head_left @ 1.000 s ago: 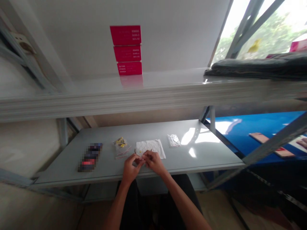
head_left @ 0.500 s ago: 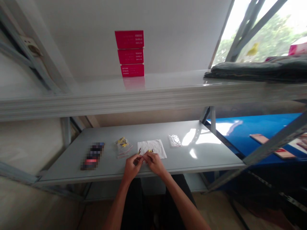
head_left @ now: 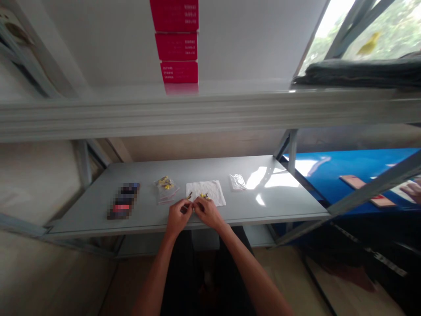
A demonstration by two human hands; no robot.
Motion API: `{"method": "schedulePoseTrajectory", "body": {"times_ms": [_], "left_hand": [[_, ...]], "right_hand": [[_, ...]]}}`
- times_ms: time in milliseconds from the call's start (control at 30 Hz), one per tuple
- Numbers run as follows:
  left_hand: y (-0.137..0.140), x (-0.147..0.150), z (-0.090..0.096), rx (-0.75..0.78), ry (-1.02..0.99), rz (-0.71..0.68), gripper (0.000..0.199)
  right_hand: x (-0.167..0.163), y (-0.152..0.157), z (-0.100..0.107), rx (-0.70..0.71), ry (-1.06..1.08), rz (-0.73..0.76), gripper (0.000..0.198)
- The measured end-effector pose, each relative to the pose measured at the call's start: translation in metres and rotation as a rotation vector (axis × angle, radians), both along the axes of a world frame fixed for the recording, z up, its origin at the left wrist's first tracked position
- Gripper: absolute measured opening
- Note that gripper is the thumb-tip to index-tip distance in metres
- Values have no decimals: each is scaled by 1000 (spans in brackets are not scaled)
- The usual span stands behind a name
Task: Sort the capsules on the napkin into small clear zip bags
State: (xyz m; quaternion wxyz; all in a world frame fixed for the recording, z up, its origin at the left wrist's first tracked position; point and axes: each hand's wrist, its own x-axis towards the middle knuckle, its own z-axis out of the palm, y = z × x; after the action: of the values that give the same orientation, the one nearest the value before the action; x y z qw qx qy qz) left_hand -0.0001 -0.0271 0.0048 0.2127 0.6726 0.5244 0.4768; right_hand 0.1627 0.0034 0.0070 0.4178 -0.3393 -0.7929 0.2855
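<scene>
My left hand (head_left: pixel 179 215) and my right hand (head_left: pixel 206 212) meet fingertip to fingertip over the front of the grey table (head_left: pixel 259 210). Both have their fingers pinched together; whatever lies between them is too small to make out. Just behind the hands a white cloth (head_left: pixel 215 191) is spread flat. Small yellow and dark pieces (head_left: pixel 204 196) lie on it beside my right fingers, and a thin dark piece (head_left: pixel 190 195) sticks up near my left fingertips. To the left rests a clear plastic bag (head_left: pixel 166 193) with more yellow and dark pieces (head_left: pixel 165 183) in it.
A flat clear packet (head_left: pixel 237 182) lies right of the cloth, and a pixelated dark object (head_left: pixel 124 201) at the left. Above runs a shelf (head_left: pixel 230 107) with stacked red boxes (head_left: pixel 179 72) and folded dark fabric (head_left: pixel 362 73). Another person's hand (head_left: pixel 411 191) shows over the blue table (head_left: pixel 315 164).
The view has tilted downward, so the table's far edge and the boxes sit higher. My hands stay pinched together at the cloth's front edge. The other person's hand has come into view at the right.
</scene>
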Motion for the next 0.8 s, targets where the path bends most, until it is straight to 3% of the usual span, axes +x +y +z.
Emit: {"method": "schedulePoseTrajectory", "body": {"times_ms": [167,300,433,533,600,800], "left_hand": [[-1,-1,-1,169,188,118,12],[1,-4,16,271,429,168,11],[0,1,39,269,596,118,12],[-1,7,49,247,652,108,13],[0,11,51,221,688,112,12],[4,29,57,78,719,244,12]], "right_hand": [[-1,-2,-1,-19,40,-116,16],[-1,-5,1,-50,94,-191,18],[-1,-2,8,-155,239,-153,5],[0,3,11,-277,334,-7,37],[1,8,13,-319,329,52,46],[2,29,26,-349,197,14,36]]}}
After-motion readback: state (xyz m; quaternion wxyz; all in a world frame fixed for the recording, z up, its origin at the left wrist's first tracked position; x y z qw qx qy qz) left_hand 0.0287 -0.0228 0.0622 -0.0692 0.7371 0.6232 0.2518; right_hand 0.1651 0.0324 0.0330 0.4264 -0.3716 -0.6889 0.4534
